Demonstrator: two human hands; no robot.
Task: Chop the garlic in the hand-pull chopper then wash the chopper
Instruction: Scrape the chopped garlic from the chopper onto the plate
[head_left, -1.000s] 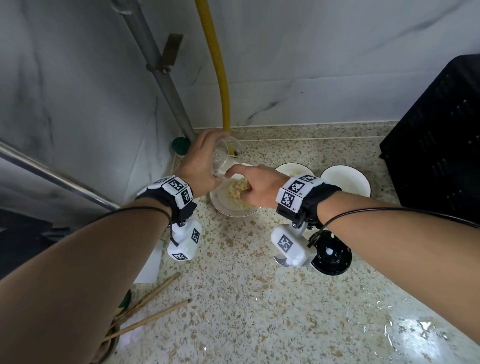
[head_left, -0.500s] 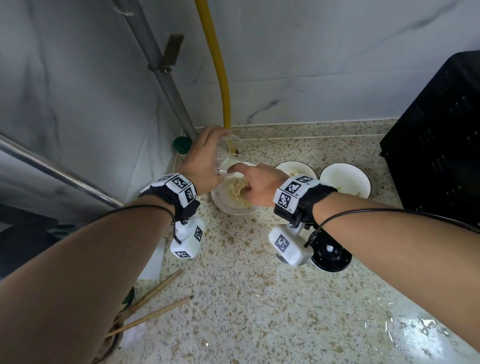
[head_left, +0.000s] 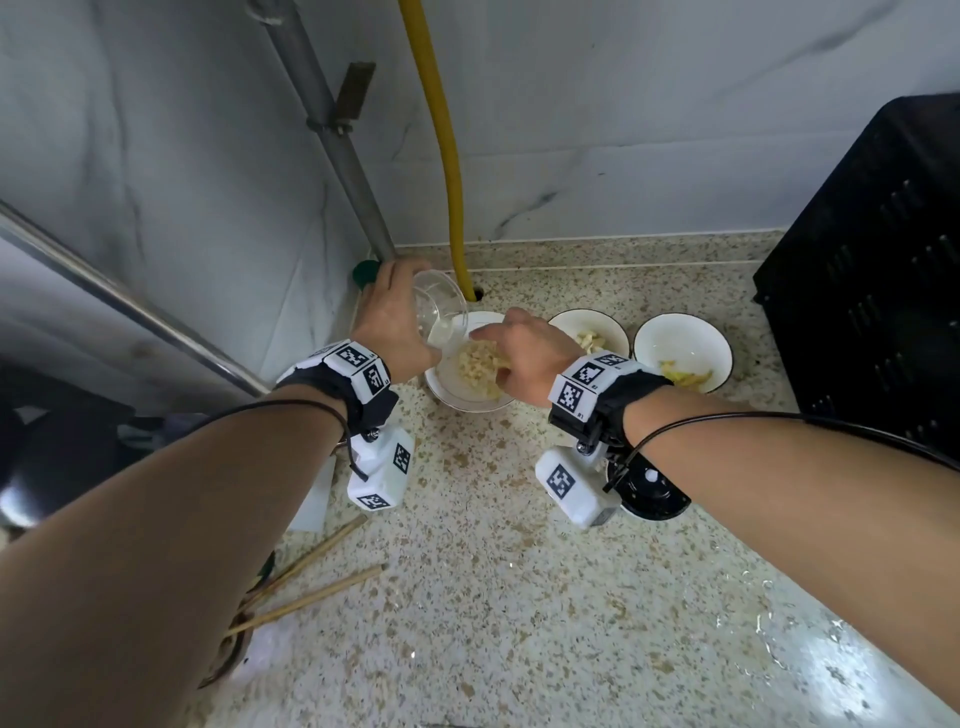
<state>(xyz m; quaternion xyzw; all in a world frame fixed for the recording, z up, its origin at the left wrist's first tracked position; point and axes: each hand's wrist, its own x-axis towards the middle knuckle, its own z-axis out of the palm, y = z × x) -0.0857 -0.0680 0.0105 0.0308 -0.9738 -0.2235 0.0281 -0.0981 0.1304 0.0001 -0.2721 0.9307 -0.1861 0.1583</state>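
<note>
**Clear chopper cup (head_left: 441, 306) tipped over a white bowl (head_left: 448, 385) of chopped garlic (head_left: 478, 366)**

A speckled stone counter (head_left: 493, 597) is seen from above, in a corner of grey-veined wall. The cup is gripped by the left hand (head_left: 389, 322), with the fingers wrapped round its wall. It is tilted mouth-down toward the bowl's far rim. The right hand (head_left: 524, 358) is held over the garlic, fingers bent down toward the cup's mouth. Whether anything is pinched cannot be told. A black round chopper lid (head_left: 652, 491) is laid on the counter beneath the right wrist. Two more bowls are set to the right, one with pale pieces (head_left: 597, 322) and one with yellowish strips (head_left: 680, 338). Both wrists are banded with black-and-white square code tags (head_left: 356, 358). The tiny characters beside them are too small to be read.
</note>
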